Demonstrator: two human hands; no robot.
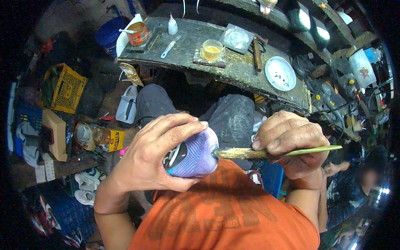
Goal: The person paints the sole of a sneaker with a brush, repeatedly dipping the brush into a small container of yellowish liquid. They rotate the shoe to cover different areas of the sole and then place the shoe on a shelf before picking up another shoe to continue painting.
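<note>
My left hand is wrapped round a purple and blue mesh shoe, fingers over its top and thumb below. The shoe's dark opening faces my palm, and its rounded end points right. In my right hand is a thin yellowish-green stick brush, pinched between thumb and fingers. Its worn, crusted tip touches the rounded end of the shoe at a small dark spot. The stick's pale other end sticks out to the right past my hand. Both hands are above my lap.
Ahead stands a workbench holding a cup of yellow liquid, a hammer, a white dish with dark bits, an orange can and a white bottle. A yellow crate lies left. Another person is at right.
</note>
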